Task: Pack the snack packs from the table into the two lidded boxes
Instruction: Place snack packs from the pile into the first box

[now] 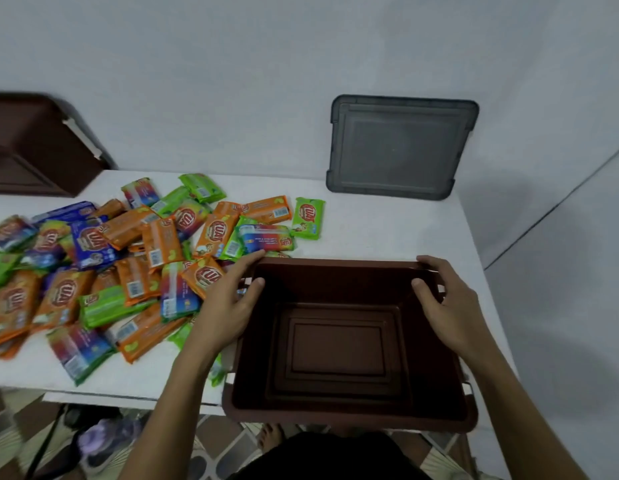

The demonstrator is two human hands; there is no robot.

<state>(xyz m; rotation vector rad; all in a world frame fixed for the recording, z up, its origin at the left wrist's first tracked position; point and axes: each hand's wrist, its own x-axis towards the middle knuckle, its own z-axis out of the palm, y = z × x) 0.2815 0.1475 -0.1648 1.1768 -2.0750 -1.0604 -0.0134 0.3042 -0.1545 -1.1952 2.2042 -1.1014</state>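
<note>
**Q:** What fills the frame?

**A:** A white table [370, 230] runs across the middle, set against a pale wall. A loose heap of snack packs [128, 258] in orange, green, blue and rainbow wrappers covers its left half, many overlapping.

**Q:** And the boxes?

**A:** An open brown box [335, 348] sits at lower centre, at the table's near edge, just right of the heap. It has nothing inside. I cannot tell whether it rests on the table or is lifted. A grey lid [398, 147] stands at upper right, leaning on the wall at the back of the table. A second brown box [34, 143] is at the upper left edge, partly cut off.

**Q:** What are the hands doing?

**A:** Both grasp the open brown box. The left hand [228, 299] grips its left rim near the far corner, thumb inside. The right hand [443, 299] grips the right rim the same way.

**Q:** Anything smaller?

**A:** One green pack [308, 218] lies at the heap's right edge.
</note>
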